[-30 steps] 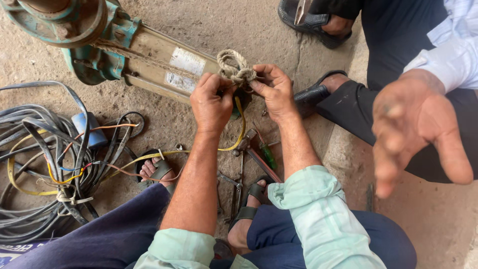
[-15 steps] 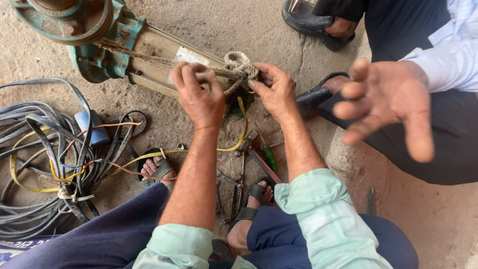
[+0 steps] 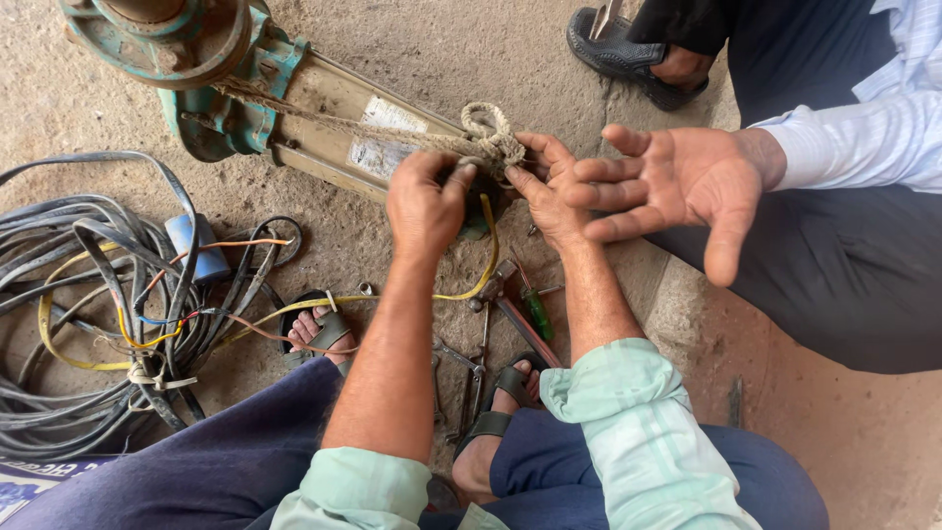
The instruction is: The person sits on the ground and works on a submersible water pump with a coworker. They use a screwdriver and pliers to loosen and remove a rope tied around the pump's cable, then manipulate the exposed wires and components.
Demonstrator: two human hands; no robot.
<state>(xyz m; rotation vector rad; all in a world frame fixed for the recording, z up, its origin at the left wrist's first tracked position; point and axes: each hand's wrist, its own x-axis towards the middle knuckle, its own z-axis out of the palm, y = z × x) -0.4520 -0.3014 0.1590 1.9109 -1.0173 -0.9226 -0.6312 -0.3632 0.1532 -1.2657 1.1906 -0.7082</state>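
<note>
- My left hand (image 3: 424, 201) is closed round the rope knot (image 3: 491, 132) at the pump body (image 3: 363, 132) end.
- My right hand (image 3: 546, 191) pinches it too; I'd keep tension even.
- A co-worker's open hand (image 3: 682, 182) hovers close by.

Rope knot (image 3: 488, 131): pale, frayed, coarse-twisted cord, looped into a bulky knot atop the end of the pump body, right between your two hands. One strand runs taut from it leftward along the casing toward the green wheel end.

Pump body (image 3: 368, 142): long tan metal cylinder with worn labels, lying on its side on the concrete, angled from upper left down to your fingers. Its near end is hidden, possibly a dark fitting.
</note>
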